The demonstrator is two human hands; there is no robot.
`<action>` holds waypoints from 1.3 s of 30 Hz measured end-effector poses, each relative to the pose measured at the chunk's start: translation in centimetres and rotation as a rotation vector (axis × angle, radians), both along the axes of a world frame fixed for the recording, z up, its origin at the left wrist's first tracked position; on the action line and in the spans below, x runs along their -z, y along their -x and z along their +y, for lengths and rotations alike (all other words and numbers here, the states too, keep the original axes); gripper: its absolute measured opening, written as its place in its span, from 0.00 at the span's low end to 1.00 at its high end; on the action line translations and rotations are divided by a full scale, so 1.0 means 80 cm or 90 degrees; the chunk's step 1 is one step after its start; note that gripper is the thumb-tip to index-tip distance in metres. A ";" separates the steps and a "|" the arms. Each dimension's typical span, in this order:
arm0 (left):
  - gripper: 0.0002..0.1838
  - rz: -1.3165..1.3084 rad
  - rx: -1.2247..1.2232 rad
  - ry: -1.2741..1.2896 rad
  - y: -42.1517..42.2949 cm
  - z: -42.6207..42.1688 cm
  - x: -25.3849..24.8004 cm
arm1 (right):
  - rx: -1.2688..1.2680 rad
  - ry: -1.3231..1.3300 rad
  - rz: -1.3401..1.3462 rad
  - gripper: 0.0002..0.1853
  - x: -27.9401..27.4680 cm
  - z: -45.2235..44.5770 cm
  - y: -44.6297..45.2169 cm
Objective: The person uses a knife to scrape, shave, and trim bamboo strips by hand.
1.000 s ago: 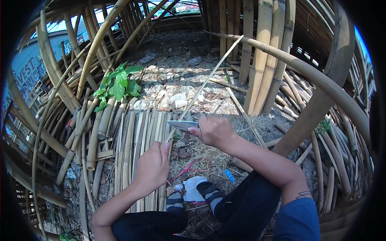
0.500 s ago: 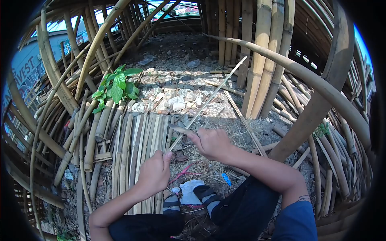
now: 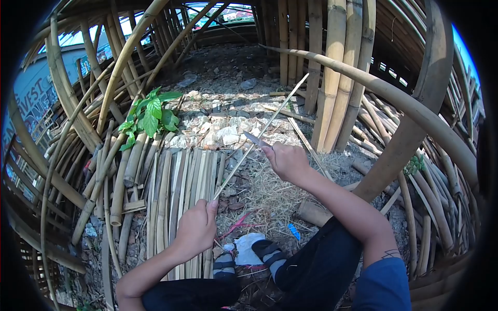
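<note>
My left hand is closed round the lower end of a thin bamboo strip, which slants up and away to the right. In my right hand is a knife, its blade pointing up and left across the strip near its middle. The handle is mostly hidden in my fist. Beyond my left hand lies a row of split bamboo slats side by side on the ground.
A long bamboo pole arches across the right side, near an upright post. Bamboo stacks lie at right. A green plant grows at left. Dry shavings, a blue scrap and pink string lie near my feet.
My right hand and the knife have moved up and away along the strip, farther from my left hand. The left hand stays nearly in place, holding the strip's end.
</note>
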State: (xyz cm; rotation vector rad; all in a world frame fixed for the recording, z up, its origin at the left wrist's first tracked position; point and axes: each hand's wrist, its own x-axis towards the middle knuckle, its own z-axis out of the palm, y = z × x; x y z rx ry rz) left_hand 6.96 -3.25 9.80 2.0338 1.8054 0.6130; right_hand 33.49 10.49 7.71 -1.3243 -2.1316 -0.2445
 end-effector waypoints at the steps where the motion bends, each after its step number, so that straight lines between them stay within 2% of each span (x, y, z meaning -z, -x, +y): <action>1: 0.25 0.000 0.000 -0.001 0.002 0.001 0.002 | -0.001 -0.006 0.003 0.30 0.000 0.003 -0.006; 10: 0.25 -0.034 0.036 -0.048 0.004 0.003 0.006 | 0.056 -0.020 -0.021 0.31 0.000 0.030 -0.020; 12: 0.25 -0.026 0.030 -0.013 0.004 -0.001 0.004 | 0.157 -0.009 -0.006 0.31 0.001 0.044 -0.036; 17: 0.24 -0.001 0.042 0.022 0.004 -0.002 0.014 | 0.171 -0.006 -0.007 0.33 0.009 0.046 -0.068; 20: 0.24 0.005 0.060 0.011 0.007 -0.007 0.022 | 0.241 0.043 -0.020 0.34 0.007 0.057 -0.096; 22: 0.24 0.010 0.068 0.010 0.008 -0.011 0.025 | 0.336 0.089 0.037 0.36 0.017 0.069 -0.125; 26: 0.25 0.034 0.078 0.077 0.010 -0.017 0.022 | 0.394 0.162 0.050 0.38 0.023 0.053 -0.144; 31: 0.25 0.028 0.076 0.058 0.008 -0.009 0.025 | 0.257 0.218 0.062 0.39 0.022 0.028 -0.093; 37: 0.25 0.013 0.049 0.059 0.005 -0.005 0.017 | -0.072 0.158 0.013 0.32 0.004 -0.042 0.016; 39: 0.25 0.017 0.048 0.056 0.005 -0.006 0.015 | -0.123 0.158 -0.019 0.32 0.011 -0.065 0.042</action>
